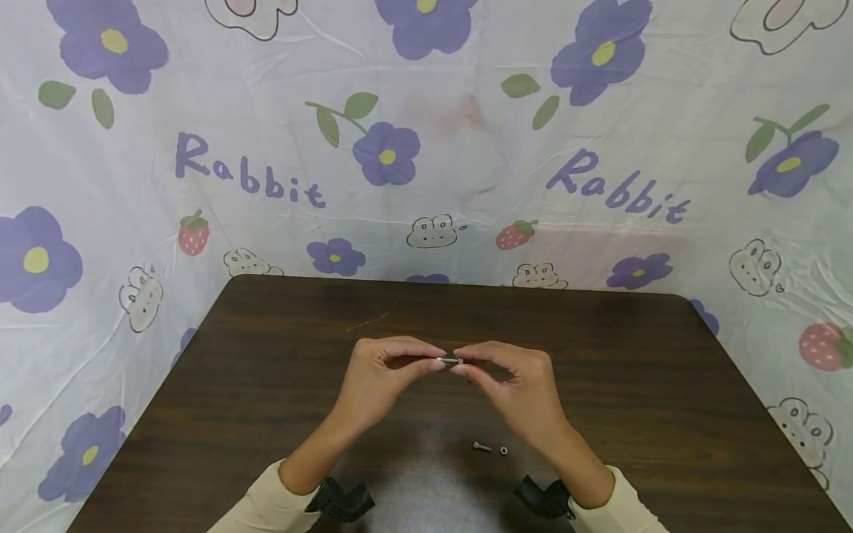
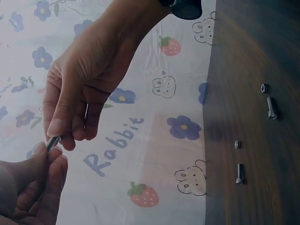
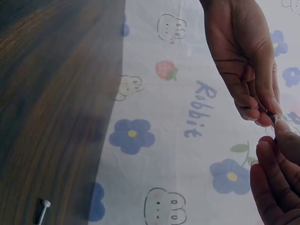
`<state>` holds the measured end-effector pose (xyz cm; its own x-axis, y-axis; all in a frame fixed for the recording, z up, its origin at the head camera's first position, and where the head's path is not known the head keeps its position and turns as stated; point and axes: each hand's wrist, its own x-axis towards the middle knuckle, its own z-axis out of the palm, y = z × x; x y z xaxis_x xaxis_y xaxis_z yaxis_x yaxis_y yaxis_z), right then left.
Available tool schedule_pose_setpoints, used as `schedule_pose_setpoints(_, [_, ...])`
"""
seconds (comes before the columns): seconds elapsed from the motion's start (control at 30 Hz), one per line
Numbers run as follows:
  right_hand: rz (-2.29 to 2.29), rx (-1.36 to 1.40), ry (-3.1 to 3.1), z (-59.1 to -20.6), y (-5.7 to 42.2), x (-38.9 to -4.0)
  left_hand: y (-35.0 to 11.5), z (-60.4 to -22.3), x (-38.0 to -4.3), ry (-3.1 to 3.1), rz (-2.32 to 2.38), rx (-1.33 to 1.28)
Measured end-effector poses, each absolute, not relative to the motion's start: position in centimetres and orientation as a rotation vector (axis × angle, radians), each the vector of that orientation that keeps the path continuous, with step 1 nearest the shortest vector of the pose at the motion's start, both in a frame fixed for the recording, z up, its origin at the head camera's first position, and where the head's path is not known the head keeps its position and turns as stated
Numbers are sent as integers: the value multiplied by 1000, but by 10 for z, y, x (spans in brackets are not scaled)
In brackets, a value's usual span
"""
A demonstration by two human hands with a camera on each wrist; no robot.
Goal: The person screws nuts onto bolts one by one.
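Over the middle of the table, both hands meet at a small silver bolt [image 1: 451, 360] held level between their fingertips. My left hand [image 1: 376, 381] pinches one end with thumb and fingers. On the opposite side, the thumb and fingers of my right hand [image 1: 523, 385] grip the end with the bolt's head. In the left wrist view the bolt's shank [image 2: 53, 142] bridges the two sets of fingertips. Skin covers both tips of the bolt, and I cannot tell whether a nut sits in the left fingers.
Nearer my body lie a loose bolt [image 1: 481, 447] and a nut [image 1: 503, 451] on the dark wooden table [image 1: 266, 414]. The left wrist view shows another bolt [image 2: 240, 174] and nut [image 2: 237, 144]. A patterned cloth [image 1: 466, 170] hangs behind the table and along its sides.
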<state>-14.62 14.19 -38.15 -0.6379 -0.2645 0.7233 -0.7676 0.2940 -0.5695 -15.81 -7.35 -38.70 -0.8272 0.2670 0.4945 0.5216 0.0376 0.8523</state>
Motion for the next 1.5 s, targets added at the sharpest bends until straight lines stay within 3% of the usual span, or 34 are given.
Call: schedule_pose_setpoints(1.5, [1598, 727, -2167, -385, 131, -142, -63, -383, -148, -1950, -1793, -930])
